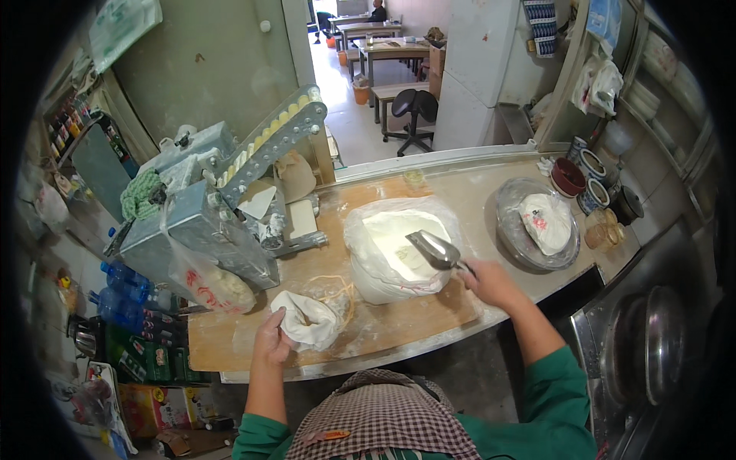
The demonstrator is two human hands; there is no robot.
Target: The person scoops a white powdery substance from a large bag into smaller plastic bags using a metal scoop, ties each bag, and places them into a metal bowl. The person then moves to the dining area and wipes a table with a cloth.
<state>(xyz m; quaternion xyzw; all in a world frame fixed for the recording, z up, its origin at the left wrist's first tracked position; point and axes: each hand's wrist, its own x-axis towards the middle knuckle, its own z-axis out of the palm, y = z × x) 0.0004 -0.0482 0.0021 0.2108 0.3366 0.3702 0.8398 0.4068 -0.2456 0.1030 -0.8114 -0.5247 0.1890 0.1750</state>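
My right hand (491, 283) grips the handle of a metal scoop (435, 248). The scoop's blade is tilted over white flour (391, 233) in a large bag with a plastic liner (376, 287). To the left, my left hand (274, 338) holds the rim of a small white cloth bag (310, 336). Its mouth is folded outward, and something brownish shows inside; I cannot tell what. A loop of yellowish cord (348, 305) lies between the two bags on a wooden board (408, 316) dusted with flour.
A floury metal machine with a sloped roller conveyor (270, 135) stands at the left, a tied plastic bag (215, 284) hanging from it. At the right, a large bowl (506, 241) holds a white bag (546, 224). Jars (592, 195) line the wall. A person (378, 11) sits far off.
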